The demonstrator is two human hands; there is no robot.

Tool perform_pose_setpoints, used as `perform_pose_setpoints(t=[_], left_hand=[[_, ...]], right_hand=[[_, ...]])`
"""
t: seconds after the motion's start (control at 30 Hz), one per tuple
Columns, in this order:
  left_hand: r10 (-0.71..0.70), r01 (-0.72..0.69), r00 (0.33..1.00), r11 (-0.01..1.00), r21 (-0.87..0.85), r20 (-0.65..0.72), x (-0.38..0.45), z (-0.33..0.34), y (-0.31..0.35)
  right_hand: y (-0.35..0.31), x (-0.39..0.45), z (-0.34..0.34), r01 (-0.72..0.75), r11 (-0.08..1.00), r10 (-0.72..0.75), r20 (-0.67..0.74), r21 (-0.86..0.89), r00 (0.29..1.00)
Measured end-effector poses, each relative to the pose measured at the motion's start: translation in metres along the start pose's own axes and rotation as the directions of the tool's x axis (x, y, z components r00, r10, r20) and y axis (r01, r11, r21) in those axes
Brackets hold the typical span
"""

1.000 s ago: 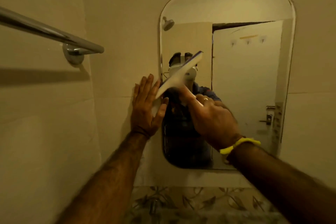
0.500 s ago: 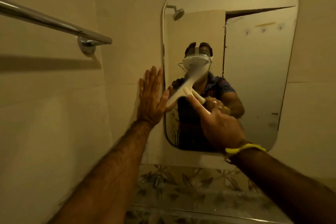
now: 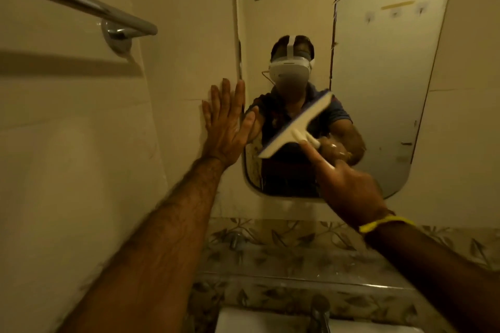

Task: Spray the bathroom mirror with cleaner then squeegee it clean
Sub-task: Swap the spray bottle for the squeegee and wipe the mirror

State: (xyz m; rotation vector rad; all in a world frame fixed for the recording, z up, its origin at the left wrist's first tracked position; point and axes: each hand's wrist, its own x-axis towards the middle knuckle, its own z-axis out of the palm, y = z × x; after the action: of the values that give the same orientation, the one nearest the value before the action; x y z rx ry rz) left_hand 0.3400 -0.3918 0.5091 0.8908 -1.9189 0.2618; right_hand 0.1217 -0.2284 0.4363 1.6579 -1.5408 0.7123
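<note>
A tall mirror (image 3: 378, 89) with rounded corners hangs on the beige tiled wall. My right hand (image 3: 349, 186), with a yellow band at the wrist, grips the handle of a white squeegee (image 3: 295, 127) with a blue blade edge. The blade lies tilted against the lower left part of the glass. My left hand (image 3: 227, 127) is flat on the wall with fingers spread, its thumb over the mirror's left edge. No spray bottle is in view.
A chrome towel bar (image 3: 81, 1) sticks out from the left wall at upper left. Below the mirror runs a leaf-patterned tile band (image 3: 270, 240), then a ledge, a tap (image 3: 320, 313) and a white basin (image 3: 257, 322) at the bottom edge.
The squeegee has slid down and to the right on the glass, from the left edge at head height to the lower part. The left hand stays on the wall. The view has tilted down.
</note>
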Motion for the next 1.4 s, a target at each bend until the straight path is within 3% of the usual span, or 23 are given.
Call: perform_pose_setpoints(t=[0.13,0.27,0.4,0.47,0.53,0.7,0.73,0.83,0.9,0.93,1.03,1.07,1.13,1.2,1.27,1.3,1.4], left_hand=[[-0.016,0.018,1.000,0.990,0.139,-0.015,-0.002,0.004,0.011],[-0.041,0.048,0.999,0.973,0.227,-0.036,-0.003,0.011,0.016],[-0.021,0.024,1.000,0.986,0.168,-0.023,-0.001,0.010,0.014],[-0.011,0.015,1.000,0.986,0.163,-0.024,-0.002,0.009,0.013],[-0.005,0.010,1.000,0.981,0.193,-0.025,-0.003,0.009,0.013],[-0.001,0.009,0.999,0.972,0.235,-0.033,-0.002,0.009,0.014],[0.001,0.007,0.999,0.970,0.242,-0.035,-0.002,0.009,0.014],[0.008,0.000,0.999,0.976,0.218,-0.037,-0.002,0.008,0.014],[0.023,-0.015,0.999,0.982,0.188,-0.040,-0.003,0.009,0.013],[0.030,-0.022,0.999,0.985,0.171,-0.040,-0.003,0.009,0.012],[0.040,-0.034,0.999,0.984,0.177,-0.034,-0.003,0.009,0.011],[0.038,-0.032,0.999,0.982,0.187,-0.028,-0.003,0.009,0.012],[0.030,-0.024,0.999,0.979,0.200,-0.023,-0.002,0.011,0.012],[0.028,-0.024,0.999,0.981,0.195,-0.020,-0.002,0.013,0.010],[0.032,-0.030,0.999,0.983,0.182,-0.008,-0.002,0.014,0.007],[0.032,-0.031,0.999,0.983,0.180,-0.002,-0.002,0.013,0.007],[0.020,-0.024,1.000,0.983,0.183,0.019,-0.002,0.009,0.009]], right_hand=[[0.024,-0.013,-0.008,-0.054,0.998,0.056,-0.073,0.027,0.996],[0.020,0.047,-0.025,-0.321,0.942,0.335,-0.278,0.095,0.900],[0.000,0.004,-0.007,-0.356,0.899,0.403,-0.165,0.254,0.900],[-0.012,-0.036,0.007,-0.373,0.898,0.401,-0.089,0.233,0.912],[-0.010,-0.036,0.012,-0.390,0.887,0.427,-0.118,0.247,0.897],[0.000,0.028,0.001,-0.571,0.650,0.751,-0.306,0.501,0.585],[-0.010,0.022,0.005,-0.566,0.632,0.762,-0.294,0.528,0.577],[-0.051,-0.023,0.022,-0.526,0.659,0.696,-0.170,0.537,0.697],[-0.052,-0.032,0.024,-0.532,0.685,0.677,-0.166,0.498,0.717],[-0.039,-0.022,0.021,-0.557,0.650,0.724,-0.197,0.518,0.661],[0.013,0.021,-0.001,-0.621,0.444,0.893,-0.260,0.646,0.368],[0.019,0.027,-0.005,-0.622,0.403,0.914,-0.263,0.671,0.308],[0.003,0.019,-0.001,-0.621,0.367,0.929,-0.235,0.693,0.286],[-0.034,-0.009,0.013,-0.609,0.382,0.912,-0.177,0.695,0.370],[-0.050,-0.022,0.020,-0.622,0.384,0.903,-0.138,0.682,0.407],[-0.046,-0.017,0.019,-0.628,0.361,0.916,-0.136,0.690,0.377],[-0.024,0.016,0.001,-0.572,0.248,0.968,-0.168,0.782,0.189]])
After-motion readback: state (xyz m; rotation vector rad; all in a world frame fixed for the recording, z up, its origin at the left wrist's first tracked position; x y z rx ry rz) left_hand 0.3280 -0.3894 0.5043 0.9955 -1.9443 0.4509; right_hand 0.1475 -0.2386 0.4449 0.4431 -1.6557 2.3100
